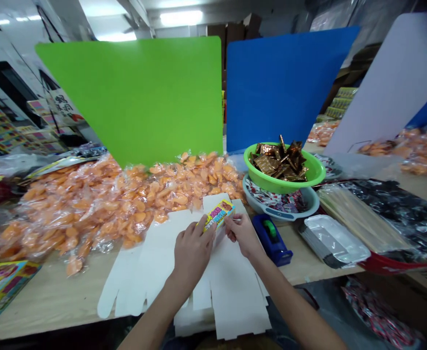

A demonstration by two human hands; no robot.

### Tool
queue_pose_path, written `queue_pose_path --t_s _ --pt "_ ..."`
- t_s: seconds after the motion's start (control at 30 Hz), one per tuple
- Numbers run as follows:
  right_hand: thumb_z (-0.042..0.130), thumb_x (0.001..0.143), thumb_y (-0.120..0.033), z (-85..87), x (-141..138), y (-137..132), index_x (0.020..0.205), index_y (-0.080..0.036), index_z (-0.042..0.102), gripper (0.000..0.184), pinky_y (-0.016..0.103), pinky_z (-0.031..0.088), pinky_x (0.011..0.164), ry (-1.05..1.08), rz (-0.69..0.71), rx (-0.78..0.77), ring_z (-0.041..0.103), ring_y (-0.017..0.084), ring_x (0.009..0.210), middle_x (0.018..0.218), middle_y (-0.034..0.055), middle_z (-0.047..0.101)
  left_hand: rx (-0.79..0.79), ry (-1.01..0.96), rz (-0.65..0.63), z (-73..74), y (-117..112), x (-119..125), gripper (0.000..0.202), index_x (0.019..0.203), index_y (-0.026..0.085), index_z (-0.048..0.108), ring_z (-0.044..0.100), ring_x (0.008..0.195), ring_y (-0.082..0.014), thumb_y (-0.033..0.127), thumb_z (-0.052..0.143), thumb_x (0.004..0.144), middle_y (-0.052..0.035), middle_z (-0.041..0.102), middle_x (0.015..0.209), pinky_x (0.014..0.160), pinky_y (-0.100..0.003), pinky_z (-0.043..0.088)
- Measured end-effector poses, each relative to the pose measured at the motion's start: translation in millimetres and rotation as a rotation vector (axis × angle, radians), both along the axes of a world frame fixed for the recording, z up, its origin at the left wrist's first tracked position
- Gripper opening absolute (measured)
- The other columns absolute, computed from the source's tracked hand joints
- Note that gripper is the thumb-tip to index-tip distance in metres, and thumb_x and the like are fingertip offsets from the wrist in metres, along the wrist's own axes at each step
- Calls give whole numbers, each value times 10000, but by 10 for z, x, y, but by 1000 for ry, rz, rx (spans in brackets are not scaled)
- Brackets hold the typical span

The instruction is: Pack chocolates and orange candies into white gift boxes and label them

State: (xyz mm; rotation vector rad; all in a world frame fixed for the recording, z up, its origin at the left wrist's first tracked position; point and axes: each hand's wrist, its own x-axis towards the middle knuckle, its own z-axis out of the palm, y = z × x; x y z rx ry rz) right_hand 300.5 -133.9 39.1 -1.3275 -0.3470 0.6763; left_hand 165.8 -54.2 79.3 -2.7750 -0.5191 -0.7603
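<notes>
The white carton blank (231, 291) lay flat on the table (53, 296) near its front edge, almost wholly unfolded. Only its printed end flap (219, 214) stood raised, pinched between the left hand (193, 250) and the right hand (240, 233). Folding seemed barely begun.

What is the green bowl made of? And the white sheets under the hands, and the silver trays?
Green bowl: likely plastic, smooth, glossy, one bright colour. White sheets: seemingly matte cardboard, cut with flaps; the left hand and right hand pinch a colour-printed flap. Silver trays: probably thin aluminium foil, with metallic shine and pressed rims.
</notes>
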Motion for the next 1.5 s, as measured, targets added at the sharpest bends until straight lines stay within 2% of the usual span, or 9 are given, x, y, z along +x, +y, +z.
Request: queue_pose_path --t_s 0.13,0.27,0.43,0.63,0.87,1.07,1.27,1.37,1.5 --pt "675 686 -452 -123 76 -459 893 -260 418 382 288 353 498 -150 -94 -75 482 166 532 570 -46 517 -49 65 4 33 62 -18 298 1162 306 609 597 1010 -215 272 476 898 5 580 1284 705 -349 513" --pt "476 813 -476 -260 295 -1187 935 -213 557 301 354 410 723 -659 -363 -439 537 210 778 848 51 562 -69 162 -58 58 108 -44 364 1243 260 553 567 1068 -241 224 448 896 -44 510 1358 761 -378 513" --pt "501 785 -470 -469 438 -1561 839 -190 658 325 372 400 736 -794 -328 -787 521 226 753 835 80 515 -110 94 -81 21 144 -48 330 1183 200 580 565 1095 -249 231 406 905 -87 542 1322 782 -389 517" --pt "616 657 -470 -590 490 -1418 608 -200 633 275 358 398 714 -537 -362 -514 481 202 688 662 26 506 -123 54 -99 7 146 -49 297 1147 191 572 575 1088 -255 246 422 896 -99 556 1303 799 -395 515" --pt "742 587 -490 -624 220 -1488 666 -199 584 341 297 448 665 0 -462 -52 506 154 660 658 -22 549 -258 -63 -130 -11 186 -79 183 941 172 579 620 1016 -217 318 482 887 -115 622 1195 814 -348 519" --pt "740 600 -488 -869 61 -1525 683 -185 600 345 305 448 683 42 -505 -64 539 164 653 644 -19 580 -249 -84 -175 -14 260 -181 214 899 194 626 616 1032 -227 366 499 883 -101 637 1163 849 -373 511" --pt "726 607 -501 -956 89 -1651 707 -180 619 352 287 425 627 -33 -419 -168 535 166 634 652 -7 604 -190 -16 -186 16 272 -418 336 1195 231 592 530 1154 -295 302 473 889 -159 500 1322 858 -460 518" --pt "733 594 -505 -831 4 -1689 723 -181 628 364 265 376 515 9 -389 -199 477 138 528 575 -22 572 -220 -123 -227 -57 229 -465 325 1191 199 589 569 1115 -248 257 471 894 -154 556 1258 877 -405 534" --pt "769 587 -437 -288 -218 -1420 865 -179 636 402 237 332 460 69 -257 -86 459 115 514 572 -29 545 -272 -310 -216 -145 144 -439 209 1040 168 631 610 1067 -213 239 550 861 -142 615 1190 883 -366 549"
